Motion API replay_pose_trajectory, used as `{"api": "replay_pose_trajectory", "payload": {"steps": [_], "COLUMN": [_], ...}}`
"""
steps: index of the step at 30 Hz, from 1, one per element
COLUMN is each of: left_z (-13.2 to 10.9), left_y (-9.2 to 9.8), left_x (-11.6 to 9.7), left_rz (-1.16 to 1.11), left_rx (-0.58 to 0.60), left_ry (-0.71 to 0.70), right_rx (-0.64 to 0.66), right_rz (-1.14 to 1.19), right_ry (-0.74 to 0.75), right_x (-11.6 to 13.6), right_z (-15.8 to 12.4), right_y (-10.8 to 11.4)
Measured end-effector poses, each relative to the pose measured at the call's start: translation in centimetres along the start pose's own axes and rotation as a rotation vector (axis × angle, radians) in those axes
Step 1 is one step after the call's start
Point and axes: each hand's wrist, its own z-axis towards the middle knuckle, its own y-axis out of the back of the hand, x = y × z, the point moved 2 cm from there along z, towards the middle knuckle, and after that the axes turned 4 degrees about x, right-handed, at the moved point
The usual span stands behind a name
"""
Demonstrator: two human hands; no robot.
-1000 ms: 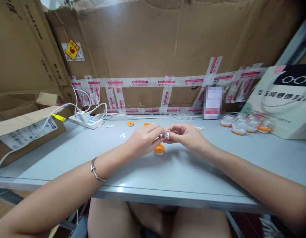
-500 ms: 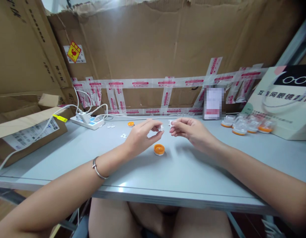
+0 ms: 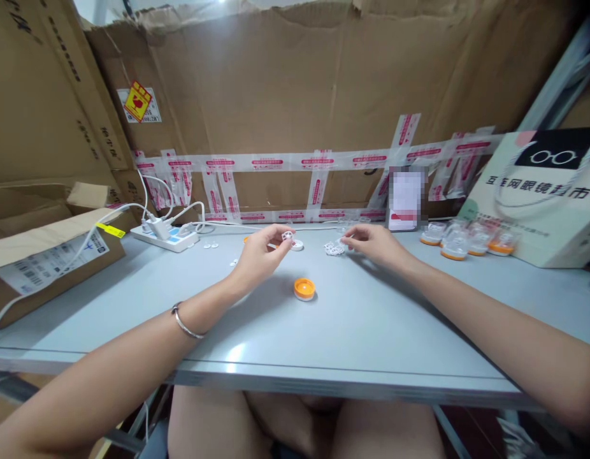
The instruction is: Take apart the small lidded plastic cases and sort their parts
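Observation:
My left hand (image 3: pixel 259 255) hovers above the grey table (image 3: pixel 352 331) and pinches a small white round part (image 3: pixel 287 236) between thumb and fingertips. A white disc (image 3: pixel 297 245) lies on the table just beyond it. My right hand (image 3: pixel 378 245) reaches forward with its fingers curled at a little heap of small white parts (image 3: pixel 333 249); whether it grips one I cannot make out. An orange cap (image 3: pixel 304 289) sits on the table between and below both hands.
Several clear cups with orange bases (image 3: pixel 462 241) stand at the back right beside a white paper bag (image 3: pixel 538 197). A power strip (image 3: pixel 164 236) with cables and a cardboard box (image 3: pixel 41 255) occupy the left. Taped cardboard walls (image 3: pixel 295 95) close off the back.
My hands, joined at one small part a second ago, have separated. The left kept a white part and rose slightly; the right moved forward to the heap of white parts.

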Motion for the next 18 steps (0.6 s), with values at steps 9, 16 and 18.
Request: {"api": "replay_pose_trajectory", "payload": {"steps": [9, 16, 18], "left_z": [-0.3, -0.7, -0.9], "left_y": [-0.4, -0.5, -0.5], "left_x": [-0.3, -1.4, -1.8], "left_rz": [-0.035, -0.203, -0.183], "left_rx": [0.093, 0.095, 0.102], "left_ry": [-0.052, -0.136, -0.179], "right_rx": [0.005, 0.193, 0.286], "right_rz": [-0.093, 0.492, 0.625], "right_ry": [-0.022, 0.093, 0.156], "right_x": [0.7, 6.6, 8.2], "right_z": [-0.2, -4.0, -5.2], "right_y": [-0.1, -0.7, -0.9]}}
